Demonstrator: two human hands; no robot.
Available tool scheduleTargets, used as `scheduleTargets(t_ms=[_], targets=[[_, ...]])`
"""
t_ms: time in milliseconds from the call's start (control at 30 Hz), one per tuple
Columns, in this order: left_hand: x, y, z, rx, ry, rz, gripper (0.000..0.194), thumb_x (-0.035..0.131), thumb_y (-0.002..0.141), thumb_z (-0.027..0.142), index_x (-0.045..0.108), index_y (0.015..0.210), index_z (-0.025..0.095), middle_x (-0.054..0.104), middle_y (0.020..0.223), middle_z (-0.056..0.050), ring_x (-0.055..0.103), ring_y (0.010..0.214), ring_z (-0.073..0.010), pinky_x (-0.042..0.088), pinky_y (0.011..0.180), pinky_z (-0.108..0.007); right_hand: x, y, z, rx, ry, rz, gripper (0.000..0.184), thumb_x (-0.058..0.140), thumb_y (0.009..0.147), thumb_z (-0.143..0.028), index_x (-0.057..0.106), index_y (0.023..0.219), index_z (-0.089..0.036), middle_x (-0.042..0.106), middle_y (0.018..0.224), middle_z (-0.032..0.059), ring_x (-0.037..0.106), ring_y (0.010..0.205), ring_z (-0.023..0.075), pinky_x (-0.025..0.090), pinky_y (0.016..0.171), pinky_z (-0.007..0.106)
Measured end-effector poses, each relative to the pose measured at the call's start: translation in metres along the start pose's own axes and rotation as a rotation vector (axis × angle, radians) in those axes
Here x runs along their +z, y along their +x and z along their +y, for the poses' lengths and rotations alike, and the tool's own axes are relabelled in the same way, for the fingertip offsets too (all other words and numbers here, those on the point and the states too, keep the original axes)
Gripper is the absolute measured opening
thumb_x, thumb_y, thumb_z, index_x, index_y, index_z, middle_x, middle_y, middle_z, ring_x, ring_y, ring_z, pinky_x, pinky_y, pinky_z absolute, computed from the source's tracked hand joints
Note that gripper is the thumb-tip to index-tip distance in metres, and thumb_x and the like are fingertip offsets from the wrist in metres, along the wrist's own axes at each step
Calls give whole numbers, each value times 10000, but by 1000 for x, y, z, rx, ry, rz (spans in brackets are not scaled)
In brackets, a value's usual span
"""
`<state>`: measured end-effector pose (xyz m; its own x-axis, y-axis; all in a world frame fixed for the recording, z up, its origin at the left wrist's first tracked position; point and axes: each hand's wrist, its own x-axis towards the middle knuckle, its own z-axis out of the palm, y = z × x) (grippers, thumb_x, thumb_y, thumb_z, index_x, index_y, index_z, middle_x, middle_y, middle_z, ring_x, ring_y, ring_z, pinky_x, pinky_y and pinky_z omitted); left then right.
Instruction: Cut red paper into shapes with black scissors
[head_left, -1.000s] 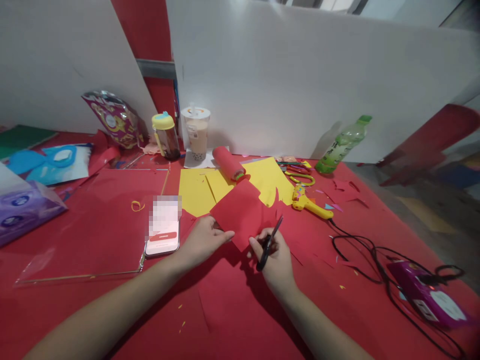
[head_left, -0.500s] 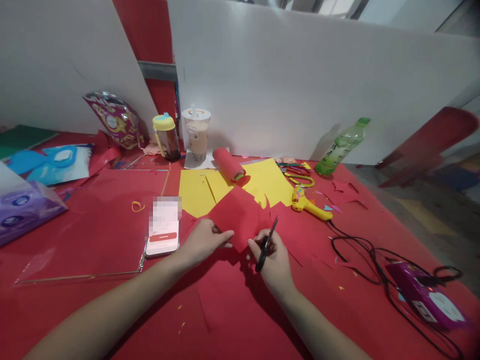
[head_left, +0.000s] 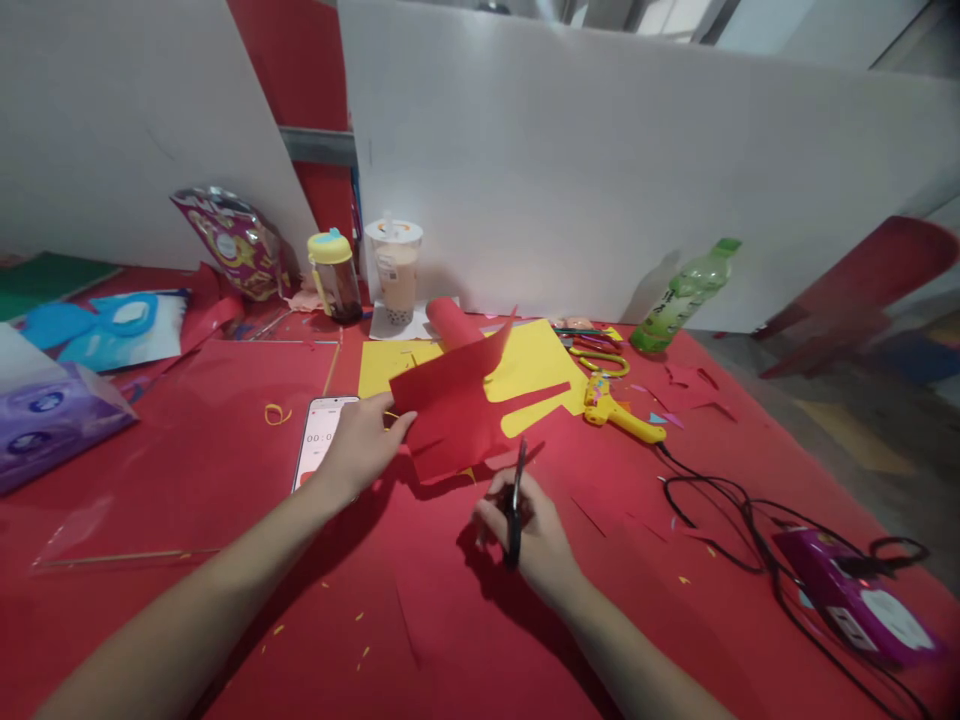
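Red paper (head_left: pixel 448 408), apparently part-cut, is pinched by the left hand (head_left: pixel 365 437) — scissors (head_left: pixel 514 515) held in the right hand (head_left: pixel 538 537), remaining cuts unclear.

Red paper (head_left: pixel 450 410), black-handled scissors (head_left: pixel 514 522)

the forearms (head_left: pixel 217 590) angle inward, the left hand (head_left: pixel 361 440) pinching, the right hand (head_left: pixel 538 530) curled in a grip.
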<state>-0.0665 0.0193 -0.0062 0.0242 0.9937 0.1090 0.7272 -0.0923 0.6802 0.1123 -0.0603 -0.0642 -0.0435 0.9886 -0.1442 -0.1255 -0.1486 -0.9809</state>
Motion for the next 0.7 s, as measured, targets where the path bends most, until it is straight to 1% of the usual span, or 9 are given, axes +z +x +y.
scheduleTargets(t_ms=[67, 133, 200, 267, 367, 500, 600, 700], targets=[[-1, 7, -5, -34, 21, 25, 282, 581, 680, 210, 414, 453, 206, 580, 504, -13, 552, 545, -184, 353, 532, -269, 1, 0, -1, 100, 2, -124, 317, 659, 684, -391, 408, 735, -205, 519, 454, -90, 492, 345, 85, 386, 387, 198], [-2, 11, -7, -55, 16, 27, 328, 592, 668, 228, 367, 430, 211, 530, 463, 3, 521, 508, -172, 325, 518, -266, 1, -1, -3, 203, 25, -254, 360, 644, 681, -465, 405, 740, -203, 519, 425, -91, 462, 301, 77, 352, 353, 182], [-2, 11, -8, -68, -15, 9, 323, 591, 672, 263, 377, 436, 209, 516, 455, 13, 505, 487, -159, 315, 506, -259, 1, -1, -5, 280, 60, -356, 401, 631, 671, -524, 414, 747, -196, 542, 431, -75, 453, 284, 72, 335, 336, 174], [-1, 9, -7, -77, -64, -19, 305, 585, 677, 296, 398, 453, 205, 514, 454, 20, 506, 479, -152, 321, 494, -251, -1, -2, -6, 318, 88, -410, 436, 631, 654, -561, 426, 756, -190, 549, 430, -66, 442, 277, 71, 323, 323, 170], [-2, 5, -3, -89, -147, -64, 277, 575, 679, 311, 422, 479, 197, 499, 449, 34, 501, 462, -136, 330, 474, -236, -3, -3, -7, 309, 113, -450, 467, 642, 635, -580, 454, 774, -175, 530, 424, -69, 433, 291, 68, 312, 335, 169], [-3, 0, 3, -99, -231, -98, 257, 577, 673, 302, 433, 495, 185, 457, 461, 52, 463, 446, -108, 333, 452, -220, -6, -4, -8, 258, 136, -512, 476, 613, 665, -591, 487, 824, -160, 517, 474, -66, 452, 345, 67, 303, 371, 170], [-3, 0, 3, -95, -286, -130, 228, 578, 674, 312, 465, 530, 176, 466, 486, 49, 492, 473, -115, 374, 472, -223, -7, -5, -8, 238, 146, -545, 477, 605, 679, -587, 483, 860, -162, 523, 515, -61, 463, 368, 72, 325, 387, 178], [1, -1, -1, -87, -331, -175, 219, 573, 680, 331, 481, 557, 174, 492, 499, 39, 539, 506, -136, 419, 506, -241, -6, -5, -7, 219, 155, -537, 476, 606, 682, -585, 473, 863, -165, 527, 536, -58, 470, 380, 74, 337, 396, 182]])
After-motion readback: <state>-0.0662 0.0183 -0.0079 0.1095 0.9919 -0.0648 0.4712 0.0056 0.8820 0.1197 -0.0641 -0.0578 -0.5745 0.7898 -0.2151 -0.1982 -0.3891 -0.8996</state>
